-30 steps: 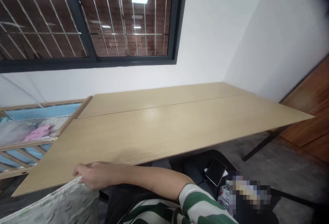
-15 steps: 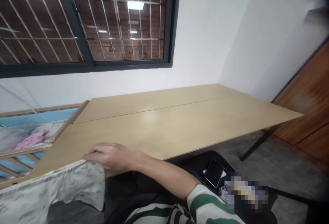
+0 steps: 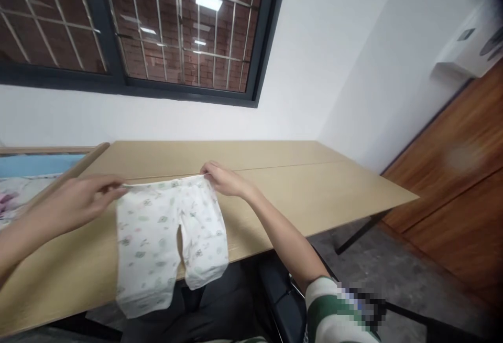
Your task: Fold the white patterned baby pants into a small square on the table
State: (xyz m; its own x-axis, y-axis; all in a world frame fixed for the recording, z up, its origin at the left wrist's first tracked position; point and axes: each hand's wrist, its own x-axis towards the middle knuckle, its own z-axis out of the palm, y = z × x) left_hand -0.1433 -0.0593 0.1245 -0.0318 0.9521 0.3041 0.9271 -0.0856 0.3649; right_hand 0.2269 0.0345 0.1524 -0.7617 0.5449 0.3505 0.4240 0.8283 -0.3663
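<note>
A small pair of white pants (image 3: 151,233) with a scattered pale print hangs spread out by its waistband, both legs pointing toward me. At the waistband's left corner, my left hand (image 3: 88,199) pinches the cloth between thumb and fingers. My right hand (image 3: 223,178) is closed on the opposite corner, so the waistband is stretched between the two. Behind and below the pants lies the wooden table (image 3: 283,196); the leg ends reach past its front edge.
A crib with blue lining (image 3: 43,164) adjoins the table's left side. Beyond the table are a white wall and a barred window (image 3: 181,28). A wooden door (image 3: 456,191) stands at the right. A black chair (image 3: 281,296) is below the table's front edge.
The pants have come from the lower left up over the table and are now spread out. My left hand has come into view on the waistband. My view has shifted.
</note>
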